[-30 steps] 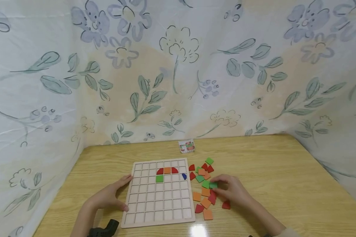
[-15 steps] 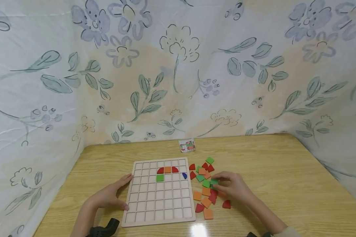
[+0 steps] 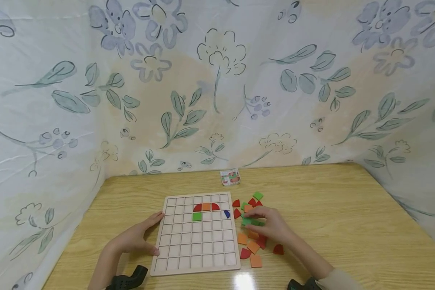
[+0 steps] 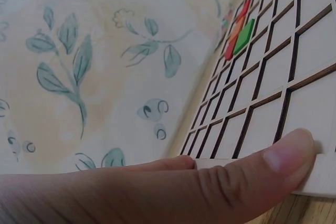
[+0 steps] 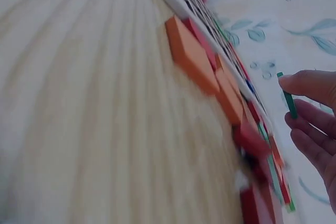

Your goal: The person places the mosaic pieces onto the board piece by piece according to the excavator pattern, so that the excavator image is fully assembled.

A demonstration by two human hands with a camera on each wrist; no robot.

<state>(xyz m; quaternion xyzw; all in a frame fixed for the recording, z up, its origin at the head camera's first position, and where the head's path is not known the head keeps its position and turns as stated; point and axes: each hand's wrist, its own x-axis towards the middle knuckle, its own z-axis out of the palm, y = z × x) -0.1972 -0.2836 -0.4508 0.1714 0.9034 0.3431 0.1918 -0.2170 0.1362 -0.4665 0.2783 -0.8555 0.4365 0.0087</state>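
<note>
My left hand (image 3: 130, 240) rests on the left edge of a pale wooden grid board (image 3: 186, 250). Its thumb (image 4: 286, 158) lies on the rim in the left wrist view. My right hand (image 3: 273, 226) pinches a green square tile (image 5: 287, 100) between thumb and fingers, raised above the loose tiles right of the board. On the board, an orange square (image 3: 206, 206) sits between two red quarter-round tiles, one red tile (image 3: 197, 207) at its left. A green square (image 3: 197, 216) lies below that one, and a blue half-round piece (image 3: 227, 214) lies near the right edge.
Loose red, orange and green pieces lie right of the board, among them an orange square (image 3: 255, 260) at the near end and a red quarter-round (image 3: 278, 249) farther right. A small printed card (image 3: 230, 177) lies behind the board. A floral cloth (image 3: 181, 100) hangs behind the table.
My right hand has lifted the green square tile from the loose pieces and moved left with it, toward the board. My left hand keeps its place on the board's edge.
</note>
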